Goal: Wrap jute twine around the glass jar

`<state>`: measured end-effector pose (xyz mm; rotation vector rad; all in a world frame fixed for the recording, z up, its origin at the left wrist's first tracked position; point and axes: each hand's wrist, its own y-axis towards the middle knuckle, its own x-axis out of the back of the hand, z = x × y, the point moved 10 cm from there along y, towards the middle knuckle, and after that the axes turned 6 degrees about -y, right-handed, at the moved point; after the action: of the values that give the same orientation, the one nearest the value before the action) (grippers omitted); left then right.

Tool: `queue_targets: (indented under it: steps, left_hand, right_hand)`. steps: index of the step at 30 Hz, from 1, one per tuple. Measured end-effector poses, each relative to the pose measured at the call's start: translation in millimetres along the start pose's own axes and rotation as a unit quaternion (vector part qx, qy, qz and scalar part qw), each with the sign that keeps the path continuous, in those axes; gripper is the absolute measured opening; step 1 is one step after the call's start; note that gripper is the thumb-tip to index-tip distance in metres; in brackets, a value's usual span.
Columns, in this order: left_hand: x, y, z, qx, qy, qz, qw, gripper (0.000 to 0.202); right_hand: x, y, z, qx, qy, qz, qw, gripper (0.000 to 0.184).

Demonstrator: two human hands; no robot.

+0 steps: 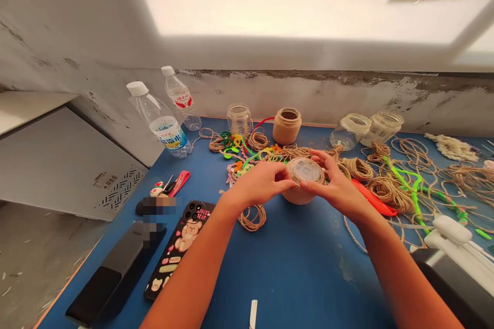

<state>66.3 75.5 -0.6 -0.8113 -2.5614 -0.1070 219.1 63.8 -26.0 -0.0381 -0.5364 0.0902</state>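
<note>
A jar wrapped in brown twine (pixel 303 195) stands between my hands, its round top face showing clear glass ringed by twine. My left hand (pixel 266 182) grips its left side, with the thumb at the near rim and the fingers curled behind. On the other side my right hand (pixel 334 185) holds it too, thumb on the near rim and fingers spread around the right edge. Close to my left wrist lies a small coil of twine (pixel 252 217). Whether either hand pinches a loose twine end cannot be made out.
Behind are a second twine-wrapped jar (pixel 286 126), a glass jar (pixel 239 120) and two more at right. Twine bundles (pixel 391 193) and colourful pipe cleaners spread across the blue table (pixel 285 267). Plastic bottles (pixel 170 133), a phone (pixel 181 247) and a black case stand or lie left.
</note>
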Motion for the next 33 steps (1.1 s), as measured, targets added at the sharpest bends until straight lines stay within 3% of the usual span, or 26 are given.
queue_targets:
  steps: [8,20,33]
  left_hand:
    - [0.4,0.0,0.0,0.004,-0.002,-0.001,1.000,0.019]
    - [15.2,-3.2,8.0,0.012,0.035,-0.011,0.999,0.022]
    - [7.1,-0.6,4.7,-0.003,0.052,-0.002,0.999,0.021]
  right_hand:
    - [-0.4,-2.8,5.1,-0.004,-0.007,-0.007,1.000,0.082]
    - [-0.4,0.3,7.6,0.032,0.062,0.049,0.996,0.079]
    - [-6.8,8.0,-8.5,0.056,0.179,0.113,0.976,0.076]
